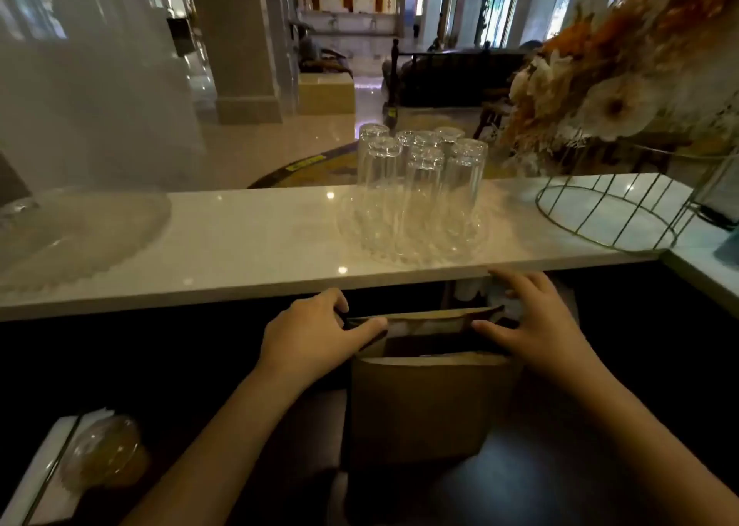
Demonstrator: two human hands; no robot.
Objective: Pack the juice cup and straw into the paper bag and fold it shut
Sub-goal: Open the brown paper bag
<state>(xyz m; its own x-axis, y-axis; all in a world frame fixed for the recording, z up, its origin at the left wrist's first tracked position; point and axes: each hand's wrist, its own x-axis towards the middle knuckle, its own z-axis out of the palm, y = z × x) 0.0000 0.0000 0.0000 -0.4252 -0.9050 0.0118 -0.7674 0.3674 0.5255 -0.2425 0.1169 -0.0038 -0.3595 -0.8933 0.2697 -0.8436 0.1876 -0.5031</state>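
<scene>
Paper bag [428, 401] standing upright on the dark lower work surface, just under the front edge of the white marble counter [240, 241], mouth open and facing up. Thin brown paper, so light and soft; creases easily, collapses if squeezed at the walls. Best held at the top rim, at the two short sides, where the fold lines give some stiffness.

Left hand [316, 333] at the left end of the rim, thumb lying over the near edge, other fingers curled at the far edge; a light pinch on the paper, not a closed fist. Right hand [536, 325] at the right end of the rim, fingers spread and nearly flat, thumb on the near edge; resting on the paper more than gripping it. Judged as spreading the mouth open for loading.

Juice cup [108, 457] still outside the bag, at the near left corner of the lower surface, on a white napkin or tray. Clear plastic with dome lid, yellow drink inside: probably heavy for its size, slippery, soft-walled, so better taken around the body and kept upright. Straw [60, 453] seemingly the thin dark line beside the cup; too blurred for certainty.

On the counter behind, inverted glasses [420, 197] near the front edge, well apart from the bag.
</scene>
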